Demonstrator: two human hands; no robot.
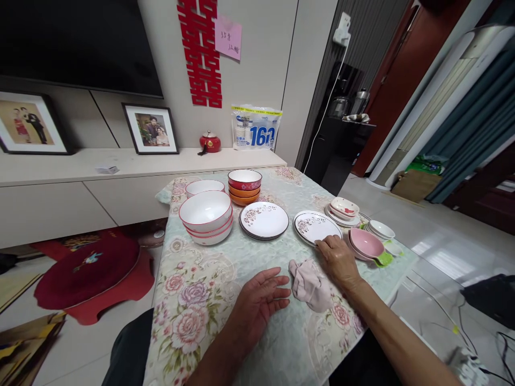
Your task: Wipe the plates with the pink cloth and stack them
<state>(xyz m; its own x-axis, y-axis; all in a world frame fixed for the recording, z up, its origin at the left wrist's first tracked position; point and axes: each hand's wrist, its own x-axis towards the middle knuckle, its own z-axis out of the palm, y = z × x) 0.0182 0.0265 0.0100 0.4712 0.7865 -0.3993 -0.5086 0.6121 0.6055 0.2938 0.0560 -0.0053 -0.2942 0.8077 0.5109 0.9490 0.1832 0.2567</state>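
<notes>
My left hand [259, 303] lies flat on the flowered tablecloth [201, 289], fingers stretched out, holding nothing. A crumpled pink cloth [308, 285] lies just right of its fingertips. My right hand [338, 257] rests beside that cloth, its fingers curled at the near rim of a white patterned plate [316, 226]. I cannot make out whether the fingers pinch the rim or only touch it.
A second patterned plate stack [264, 220] sits left of the first. White red-rimmed bowls [206, 214] are stacked at the left, red and orange bowls [244, 185] behind. Pink bowls [367, 244] and small white dishes [344, 209] stand by the table's right edge.
</notes>
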